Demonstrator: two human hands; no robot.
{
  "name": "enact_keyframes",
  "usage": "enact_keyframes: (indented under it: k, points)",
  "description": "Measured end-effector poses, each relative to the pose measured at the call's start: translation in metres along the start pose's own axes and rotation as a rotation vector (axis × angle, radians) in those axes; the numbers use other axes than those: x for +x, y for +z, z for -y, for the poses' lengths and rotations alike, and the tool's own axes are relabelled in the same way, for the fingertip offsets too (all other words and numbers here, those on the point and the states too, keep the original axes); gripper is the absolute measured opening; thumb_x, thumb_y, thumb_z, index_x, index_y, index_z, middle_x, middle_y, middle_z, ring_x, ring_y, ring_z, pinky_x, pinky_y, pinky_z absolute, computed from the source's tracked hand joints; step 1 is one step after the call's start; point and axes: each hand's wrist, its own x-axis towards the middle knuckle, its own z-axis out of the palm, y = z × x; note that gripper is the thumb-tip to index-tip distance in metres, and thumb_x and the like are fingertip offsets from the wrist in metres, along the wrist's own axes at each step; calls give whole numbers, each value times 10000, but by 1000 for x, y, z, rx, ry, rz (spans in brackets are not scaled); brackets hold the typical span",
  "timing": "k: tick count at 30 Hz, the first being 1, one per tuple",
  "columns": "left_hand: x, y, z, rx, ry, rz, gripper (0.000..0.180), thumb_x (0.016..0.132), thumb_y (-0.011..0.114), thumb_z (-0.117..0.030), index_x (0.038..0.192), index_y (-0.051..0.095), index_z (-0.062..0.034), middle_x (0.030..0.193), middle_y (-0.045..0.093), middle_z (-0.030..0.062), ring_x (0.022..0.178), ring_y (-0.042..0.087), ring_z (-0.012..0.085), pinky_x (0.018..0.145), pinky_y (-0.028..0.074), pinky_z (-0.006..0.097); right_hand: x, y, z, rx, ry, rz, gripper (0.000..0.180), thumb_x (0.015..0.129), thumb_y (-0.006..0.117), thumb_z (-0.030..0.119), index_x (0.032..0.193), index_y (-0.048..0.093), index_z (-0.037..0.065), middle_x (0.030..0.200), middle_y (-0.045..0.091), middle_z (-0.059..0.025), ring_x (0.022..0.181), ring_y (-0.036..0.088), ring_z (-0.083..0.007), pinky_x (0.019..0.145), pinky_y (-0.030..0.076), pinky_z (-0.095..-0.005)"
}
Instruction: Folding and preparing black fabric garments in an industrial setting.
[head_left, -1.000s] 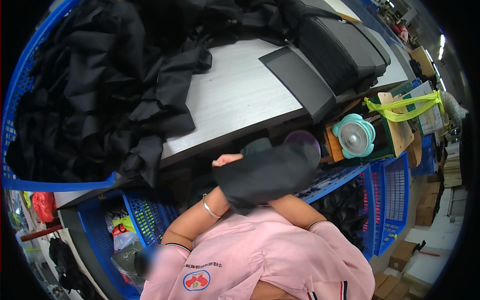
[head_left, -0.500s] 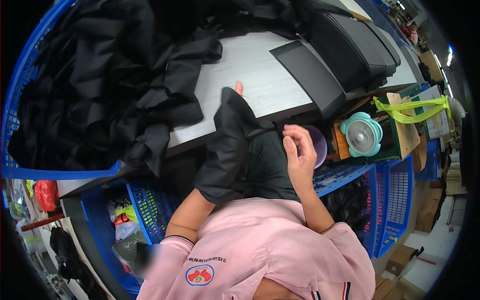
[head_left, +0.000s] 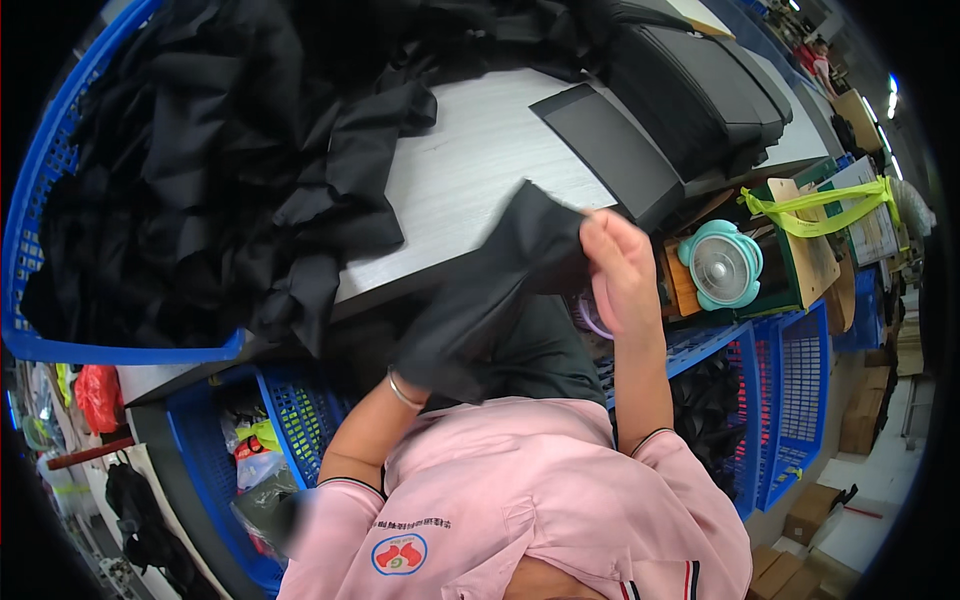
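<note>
I hold a piece of black cloth (head_left: 490, 285) in front of me, over the near edge of the grey table (head_left: 470, 170). My right hand (head_left: 615, 270) pinches its upper right corner. My left hand is hidden under the cloth; only its wrist with a thin bracelet (head_left: 402, 390) shows below the lower edge. The cloth hangs in a slanted fold from my right hand down to my left wrist.
A big heap of black cloth (head_left: 210, 150) fills a blue crate (head_left: 60, 330) at the left. A stack of folded black pieces (head_left: 690, 90) lies at the table's far right. A small teal fan (head_left: 722, 265) and blue baskets (head_left: 790, 390) stand at the right.
My right hand has gone up and taken the cloth's upper corner. The cloth, earlier draped upright over my left hand, now stretches slantwise between both hands.
</note>
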Motion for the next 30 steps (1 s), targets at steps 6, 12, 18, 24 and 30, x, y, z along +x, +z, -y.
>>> enact_keyframes:
  k: [6,12,18,24,30]
  points:
    - [-15,-13,12,159,-142,256,438,1025,537,-159,1431,454,-15,1371,556,104,1213,551,177,1011,461,290,34,-24,-27,-41,-21,-300,259,1015,570,186,1140,647,-28,1068,693,-98,927,646,-133,884,479,-264]
    - [14,-4,-38,730,349,153,424,988,595,-137,1380,512,1,1348,586,124,1213,574,220,1020,464,312,-12,-8,-28,-764,-389,-218,418,907,679,84,1287,556,-38,1251,626,-164,1194,597,-257,1023,453,-354]
    - [-19,-17,-4,372,99,85,368,977,584,-122,1320,558,7,1285,618,113,1148,605,216,993,492,319,1,-11,-24,-719,-189,-155,269,877,701,102,1079,662,-72,1250,625,-180,1207,585,-269,1001,447,-333]
    - [6,-102,39,-345,50,203,422,1034,522,-179,1407,500,17,1329,596,123,1174,591,219,1009,482,313,0,-35,-10,-328,-50,215,114,805,688,22,852,683,-82,1207,641,-177,1264,534,-263,1118,313,-387]
    - [37,-35,-44,-216,-125,-312,328,1007,559,-190,1266,587,9,1184,635,63,1048,600,155,923,489,292,74,-35,19,-523,-362,111,174,924,643,124,980,680,-37,1371,554,-79,1277,496,-181,954,394,-300]
